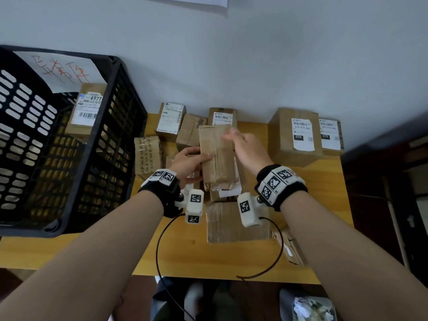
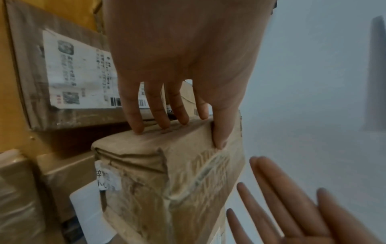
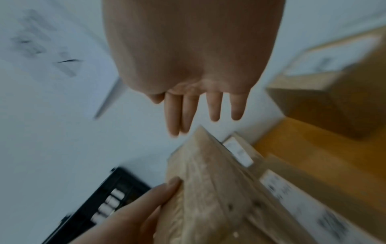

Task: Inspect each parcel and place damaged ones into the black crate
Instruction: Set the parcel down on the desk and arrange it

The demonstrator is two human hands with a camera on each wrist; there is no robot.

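Observation:
My left hand (image 1: pixel 188 158) grips a long, crumpled brown parcel (image 1: pixel 216 156) wrapped in wrinkled tape, lifted above the other parcels at the table's middle. In the left wrist view the fingers (image 2: pixel 158 112) lie over the parcel's (image 2: pixel 167 173) top and the thumb presses its side. My right hand (image 1: pixel 245 147) hovers by the parcel's upper right edge with straight, spread fingers (image 3: pixel 215 107), apart from the cardboard (image 3: pixel 208 189). The black crate (image 1: pixel 92 147) stands at the left with one labelled box (image 1: pixel 86 111) inside.
Several cardboard parcels lie on the wooden table (image 1: pixel 185 251): small ones at the back by the wall, two large labelled boxes (image 1: pixel 298 135) at the right, a flat box (image 1: pixel 231 223) near me. A paper sign (image 1: pixel 62 70) leans in the crate. Wrist cables loop over the front edge.

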